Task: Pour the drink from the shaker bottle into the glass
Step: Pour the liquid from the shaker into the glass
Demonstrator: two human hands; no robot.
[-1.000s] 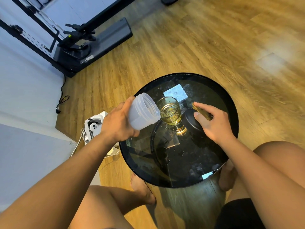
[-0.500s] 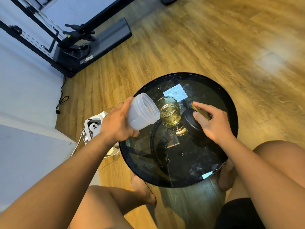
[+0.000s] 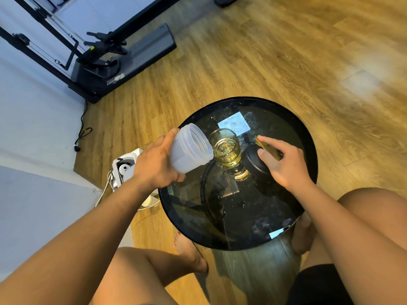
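My left hand (image 3: pixel 157 165) grips a translucent white shaker bottle (image 3: pixel 190 147), tipped on its side with its open mouth at the rim of the glass. The clear glass (image 3: pixel 225 148) stands upright on the round black glass table (image 3: pixel 306 137) and holds yellow drink in its lower half. To the right of the glass, my right hand (image 3: pixel 284 164) rests on a black lid (image 3: pixel 254 164) lying on the table, fingers curved over it, with a thin gold piece (image 3: pixel 267 147) under the fingers.
Water drops and reflections dot the tabletop. My knees and bare feet flank the table below. A white device (image 3: pixel 123 169) with a cable sits on the wooden floor to the left. A black exercise machine (image 3: pixel 114 56) stands by the wall at the upper left.
Almost nothing has moved. The bottle stays tipped at the glass in my left hand, and my right hand stays on the lid.
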